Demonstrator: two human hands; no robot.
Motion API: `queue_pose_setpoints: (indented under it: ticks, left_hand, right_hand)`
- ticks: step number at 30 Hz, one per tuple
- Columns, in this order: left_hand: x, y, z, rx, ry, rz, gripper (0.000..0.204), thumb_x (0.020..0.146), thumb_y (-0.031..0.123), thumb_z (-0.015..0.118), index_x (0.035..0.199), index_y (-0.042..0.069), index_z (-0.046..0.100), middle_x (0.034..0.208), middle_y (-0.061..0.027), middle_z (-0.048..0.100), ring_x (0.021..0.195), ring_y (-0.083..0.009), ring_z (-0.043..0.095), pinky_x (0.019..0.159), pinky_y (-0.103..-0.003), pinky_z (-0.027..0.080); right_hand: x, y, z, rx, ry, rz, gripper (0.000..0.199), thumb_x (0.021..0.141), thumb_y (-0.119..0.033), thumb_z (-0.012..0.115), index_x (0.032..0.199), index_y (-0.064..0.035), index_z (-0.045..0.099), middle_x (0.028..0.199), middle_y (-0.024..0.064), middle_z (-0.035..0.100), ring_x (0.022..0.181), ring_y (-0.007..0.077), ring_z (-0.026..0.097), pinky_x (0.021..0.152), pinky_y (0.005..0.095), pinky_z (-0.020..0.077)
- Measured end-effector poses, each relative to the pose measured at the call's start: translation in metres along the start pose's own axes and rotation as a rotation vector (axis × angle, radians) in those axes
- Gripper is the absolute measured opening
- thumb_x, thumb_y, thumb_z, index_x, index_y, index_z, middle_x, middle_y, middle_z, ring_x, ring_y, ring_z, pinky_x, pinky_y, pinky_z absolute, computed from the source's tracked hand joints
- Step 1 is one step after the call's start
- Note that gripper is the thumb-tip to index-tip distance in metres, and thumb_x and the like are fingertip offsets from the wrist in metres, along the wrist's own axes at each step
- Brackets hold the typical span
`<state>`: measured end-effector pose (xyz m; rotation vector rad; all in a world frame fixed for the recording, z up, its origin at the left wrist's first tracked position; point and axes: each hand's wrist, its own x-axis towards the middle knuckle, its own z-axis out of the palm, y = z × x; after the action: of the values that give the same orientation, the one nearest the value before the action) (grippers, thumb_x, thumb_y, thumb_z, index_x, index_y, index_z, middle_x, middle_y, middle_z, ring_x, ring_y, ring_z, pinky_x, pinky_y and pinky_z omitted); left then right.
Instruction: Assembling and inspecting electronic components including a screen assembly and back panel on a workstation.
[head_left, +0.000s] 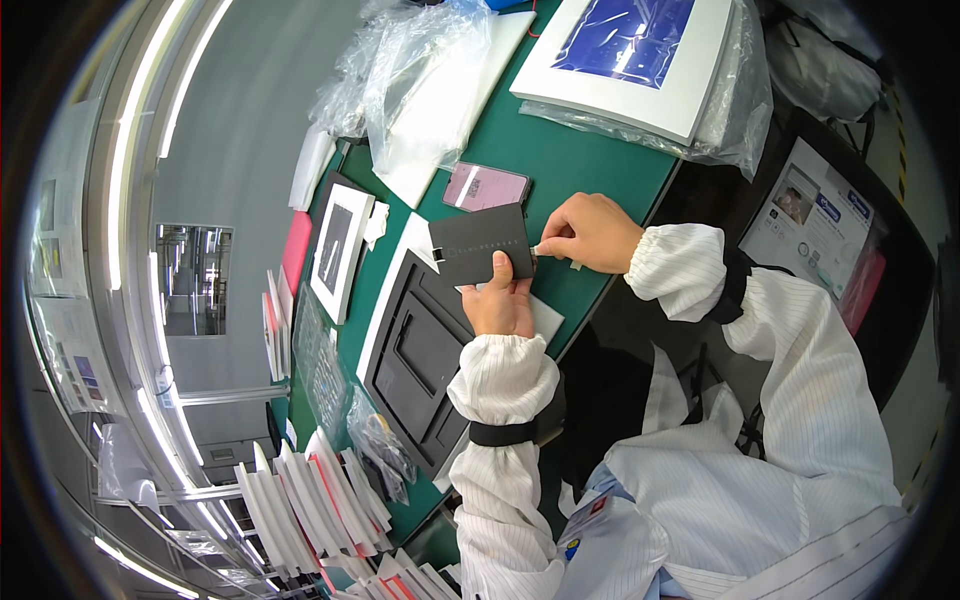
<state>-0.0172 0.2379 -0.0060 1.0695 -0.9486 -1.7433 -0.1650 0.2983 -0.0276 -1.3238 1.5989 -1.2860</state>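
The left hand (500, 300) grips a flat dark grey box (482, 245) from its near edge, thumb laid over the top face, fingers closed beneath it. The box is held just above the green table (570, 170), over the far corner of a black moulded tray (420, 360). Its long axis runs left to right, tilted slightly up toward the right.

The right hand (590, 232) sits at the right short end of the box, touching it. Its fingers are pinched shut on a small pale tab or sticker (540, 250) at that edge; the item is too small to identify with certainty. Both hands contact the box: the left carries it, the right works its end.

Surrounding items:
- A pink-purple glossy rectangle (486, 186) lies just beyond the box.
- A white flat carton with a blue panel (630, 55), inside clear plastic wrap, lies at the far right.
- Crumpled clear bags (420, 70) lie at the far left.
- A white frame with a dark insert (340, 250) lies left of the tray.
- A stack of white cartons (310, 500) stands near left.
- A printed sheet with pictures (815, 220) hangs at the right, off the table.
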Motion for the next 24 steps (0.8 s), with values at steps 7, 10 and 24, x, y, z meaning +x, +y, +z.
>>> queue_pose_setpoints:
  ticks: [7,10,24]
  left_hand:
    - [-0.007,-0.003,0.010,0.041,0.055,0.126,0.047,0.084,-0.005,0.051,0.125,0.006,0.030,0.116,-0.0152,0.045,0.100,-0.0277,0.053,0.084,-0.044,0.049]
    - [-0.007,-0.003,0.008,0.027,0.076,0.109,0.046,0.084,-0.004,0.052,0.124,0.007,0.032,0.115,-0.0139,0.047,0.100,-0.0272,0.053,0.085,-0.043,0.048]
    - [-0.009,-0.008,0.016,-0.036,0.250,0.011,0.045,0.081,-0.010,0.050,0.120,0.001,0.031,0.113,-0.0169,0.045,0.098,-0.0299,0.053,0.082,-0.045,0.049]
  right_hand:
    - [0.003,-0.006,0.007,-0.094,0.066,-0.049,0.018,0.074,-0.015,0.064,0.073,0.0024,0.065,0.060,0.0087,0.061,0.050,0.0161,0.058,0.053,0.0277,0.0458]
    - [0.004,-0.005,0.009,-0.127,0.072,-0.082,0.018,0.074,-0.016,0.064,0.071,0.0021,0.065,0.060,0.0097,0.061,0.047,0.0172,0.057,0.052,0.0292,0.0456]
    - [0.150,-0.038,0.055,-0.930,0.016,0.139,0.077,0.054,-0.031,0.082,0.112,0.0013,0.042,0.110,0.0205,0.050,0.111,0.0354,0.045,0.087,0.0528,0.0399]
